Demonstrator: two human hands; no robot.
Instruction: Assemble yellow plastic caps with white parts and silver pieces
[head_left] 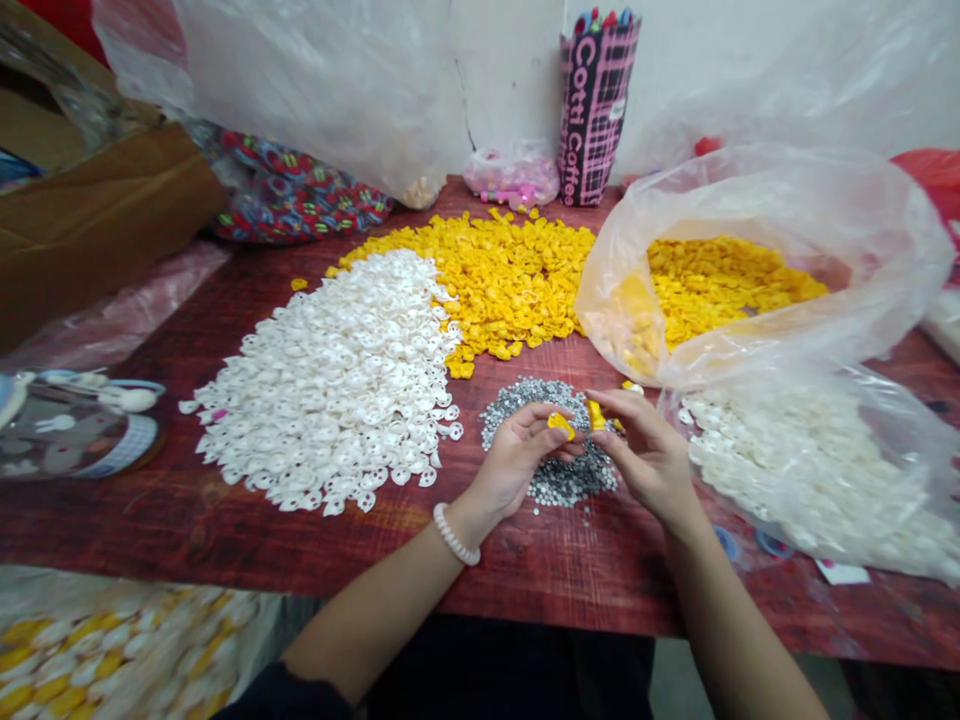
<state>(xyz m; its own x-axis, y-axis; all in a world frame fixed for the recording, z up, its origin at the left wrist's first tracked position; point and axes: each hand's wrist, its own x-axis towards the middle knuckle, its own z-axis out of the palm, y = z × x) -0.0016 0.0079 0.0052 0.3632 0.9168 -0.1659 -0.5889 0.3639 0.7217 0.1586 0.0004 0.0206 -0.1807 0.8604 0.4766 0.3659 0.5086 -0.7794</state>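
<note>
Above a heap of small silver-grey round pieces [574, 485], my two hands are close together. My left hand [517, 445], with a pale bead bracelet at the wrist, is closed on a small yellow plastic piece [560, 426]. Between the thumb and fingers of my right hand [649, 450] is a second small yellow piece [596, 415]. To the left lies a big heap of white plastic pieces with small dark holes [330, 370]. A heap of yellow pieces [517, 280] spreads behind it.
At the right, a clear bag [750, 345] stands open around more yellow pieces, and another bag holds white ones [810, 460]. A lidded jar [82, 425] is at the left. Behind stand a pink plaid Cotti Coffee bag [598, 110] and a cardboard box [97, 220].
</note>
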